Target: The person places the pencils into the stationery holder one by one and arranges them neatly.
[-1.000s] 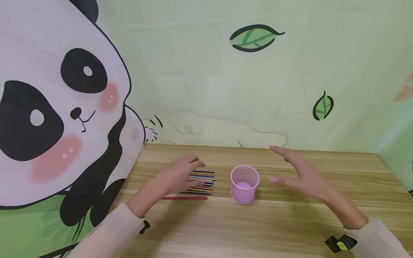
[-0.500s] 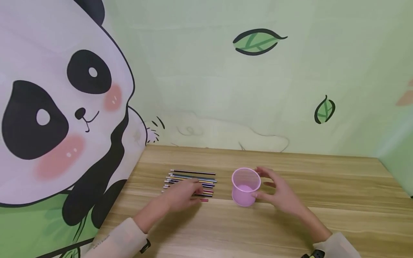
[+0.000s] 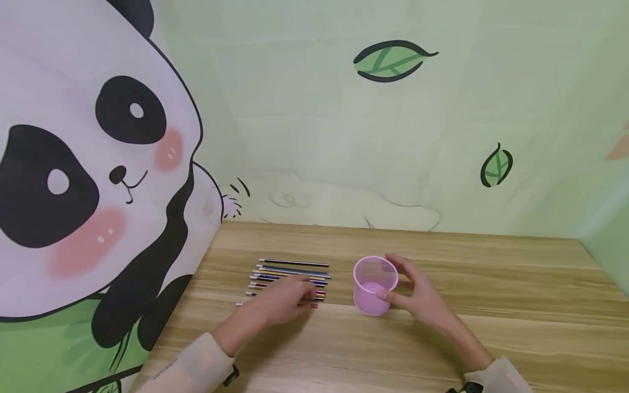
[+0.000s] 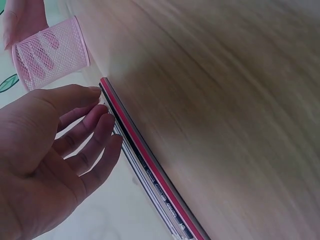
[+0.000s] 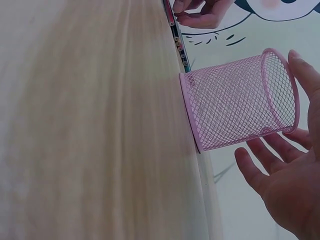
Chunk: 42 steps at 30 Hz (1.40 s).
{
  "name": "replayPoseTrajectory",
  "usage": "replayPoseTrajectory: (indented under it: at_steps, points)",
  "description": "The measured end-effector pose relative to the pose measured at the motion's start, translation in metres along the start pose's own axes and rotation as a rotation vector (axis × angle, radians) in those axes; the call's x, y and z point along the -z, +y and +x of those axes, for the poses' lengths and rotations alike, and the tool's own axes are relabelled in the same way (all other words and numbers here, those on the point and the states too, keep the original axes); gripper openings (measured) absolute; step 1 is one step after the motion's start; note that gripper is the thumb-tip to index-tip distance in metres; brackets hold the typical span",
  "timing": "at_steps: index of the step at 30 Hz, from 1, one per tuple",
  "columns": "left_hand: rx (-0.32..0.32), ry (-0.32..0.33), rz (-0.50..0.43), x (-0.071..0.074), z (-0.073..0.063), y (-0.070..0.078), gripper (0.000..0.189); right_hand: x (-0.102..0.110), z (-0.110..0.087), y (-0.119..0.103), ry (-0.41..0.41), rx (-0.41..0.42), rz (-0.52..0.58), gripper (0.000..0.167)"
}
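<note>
Cup [image 3: 368, 303] — your right hand [image 3: 425, 299] is now curling round it, likely keeping it still | pencils [image 3: 287, 270] — your left hand [image 3: 281, 300] is reaching in, fingertips apart.

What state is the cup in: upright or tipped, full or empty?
Upright, empty. The cup stands base down on the table, mouth up; the head view shows only its bare floor inside.

In the head view, the left grip [image 3: 287, 297] hides the middles of several pencils [image 3: 267, 278]; the sleeve [image 3: 191, 363] print is unreadably small; the panda [image 3: 105, 202] is cut off.
</note>
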State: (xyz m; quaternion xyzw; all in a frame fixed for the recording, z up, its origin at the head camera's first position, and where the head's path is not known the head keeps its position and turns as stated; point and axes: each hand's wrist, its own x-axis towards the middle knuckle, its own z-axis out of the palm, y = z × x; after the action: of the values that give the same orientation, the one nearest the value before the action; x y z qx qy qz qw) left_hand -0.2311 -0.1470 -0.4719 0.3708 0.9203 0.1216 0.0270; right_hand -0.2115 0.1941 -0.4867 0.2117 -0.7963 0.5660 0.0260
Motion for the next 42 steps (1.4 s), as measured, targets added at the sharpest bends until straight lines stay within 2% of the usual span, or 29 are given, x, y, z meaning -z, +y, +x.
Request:
replayPoseTrajectory:
  at_steps: [12, 16, 25, 35, 42]
  points:
    - [-0.056, -0.003, -0.032, -0.006, 0.005, 0.002, 0.013, -0.001, -0.001, 0.003, -0.012, -0.007, 0.054, 0.08]
    - [-0.08, 0.005, -0.016, -0.008, 0.006, 0.002, 0.012, -0.001, -0.001, 0.004, -0.033, -0.01, 0.058, 0.081]
    - [-0.093, 0.011, 0.018, -0.005, 0.009, 0.006, 0.013, -0.002, -0.002, 0.002, -0.039, -0.01, 0.033, 0.079]
    - [-0.081, 0.028, 0.044, -0.007, 0.012, 0.005, 0.014, 0.001, 0.001, 0.004, -0.043, 0.033, 0.024, 0.076]
    - [-0.053, -0.009, 0.016, -0.005, 0.01, 0.004, 0.011, -0.002, 0.0, 0.005, -0.063, 0.039, 0.01, 0.076]
